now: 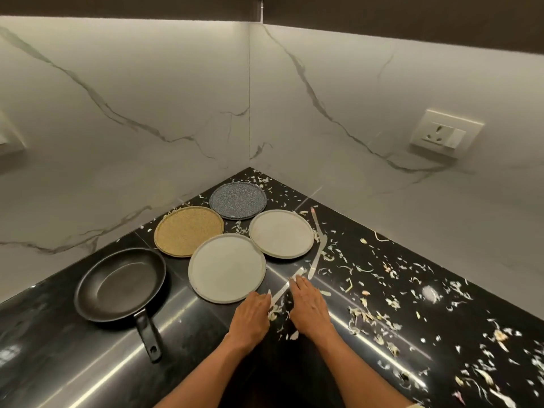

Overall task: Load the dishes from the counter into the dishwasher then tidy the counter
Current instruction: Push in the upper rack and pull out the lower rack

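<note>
Knife point(287, 285) on counter point(206, 325) between my hands, long axis running near-left to far-right | right hand point(310, 307) fingertips touch its far end, fingers straight | left hand point(251, 315) beside near end, grip unclear.

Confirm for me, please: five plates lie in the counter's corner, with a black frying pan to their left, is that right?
Not quite: the head view shows four plates, not five: blue, tan and two grey. The black frying pan does lie to their left.

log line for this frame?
left hand: at knife | right hand: flat on knife | plates, pan: on counter | scraps: scattered
</note>
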Action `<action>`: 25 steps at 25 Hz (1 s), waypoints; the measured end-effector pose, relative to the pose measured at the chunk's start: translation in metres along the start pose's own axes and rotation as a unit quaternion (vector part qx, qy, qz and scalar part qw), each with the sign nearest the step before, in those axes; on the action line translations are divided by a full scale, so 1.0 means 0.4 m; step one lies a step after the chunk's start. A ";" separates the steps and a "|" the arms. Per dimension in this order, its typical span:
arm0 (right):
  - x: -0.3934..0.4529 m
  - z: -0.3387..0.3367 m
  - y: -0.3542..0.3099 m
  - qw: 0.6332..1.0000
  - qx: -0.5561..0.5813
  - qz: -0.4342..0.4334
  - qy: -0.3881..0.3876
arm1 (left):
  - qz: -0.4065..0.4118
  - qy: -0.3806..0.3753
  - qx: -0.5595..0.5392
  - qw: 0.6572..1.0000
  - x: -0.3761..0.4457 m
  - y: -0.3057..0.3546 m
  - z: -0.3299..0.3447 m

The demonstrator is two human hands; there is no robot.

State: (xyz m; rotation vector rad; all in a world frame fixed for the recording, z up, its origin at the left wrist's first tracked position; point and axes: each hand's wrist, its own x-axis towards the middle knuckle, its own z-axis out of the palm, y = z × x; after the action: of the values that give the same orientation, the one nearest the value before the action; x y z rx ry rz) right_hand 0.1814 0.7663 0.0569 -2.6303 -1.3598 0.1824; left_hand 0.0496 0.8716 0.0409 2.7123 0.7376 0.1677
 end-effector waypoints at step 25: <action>0.086 0.043 0.084 0.994 -0.035 -0.091 0.044 | 0.014 -0.018 -0.016 1.000 0.029 -0.031 0.012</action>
State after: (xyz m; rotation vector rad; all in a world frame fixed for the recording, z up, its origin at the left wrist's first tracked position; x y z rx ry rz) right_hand 0.2246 0.7773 0.0319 -2.5165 -1.5920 -0.0070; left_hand 0.0547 0.8863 0.0327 2.6888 0.6811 0.1345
